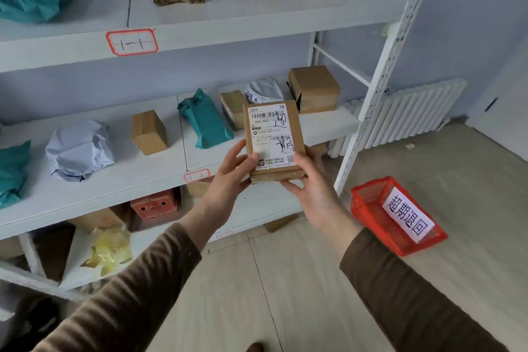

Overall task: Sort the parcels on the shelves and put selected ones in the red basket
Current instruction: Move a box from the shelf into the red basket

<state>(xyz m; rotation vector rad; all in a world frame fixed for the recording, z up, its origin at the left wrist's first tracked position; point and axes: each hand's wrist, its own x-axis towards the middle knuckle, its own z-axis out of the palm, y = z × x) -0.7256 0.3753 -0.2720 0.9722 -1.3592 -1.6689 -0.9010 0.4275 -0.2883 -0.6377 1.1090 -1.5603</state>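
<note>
Head view: left hand [228, 177] and right hand [311, 183] are gripping a labelled cardboard parcel [274, 140] label-up before the middle shelf [120, 183], seemingly checking it; the red basket [397, 217] is waiting on the floor nearby.

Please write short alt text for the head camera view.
Both hands, left hand and right hand, hold up a labelled cardboard parcel before white shelves of parcels. A red basket with a paper sign sits on the floor, right.

Both arms reach forward; the left hand [228, 180] and the right hand [310, 188] grip one box [274, 140] from below.
</note>
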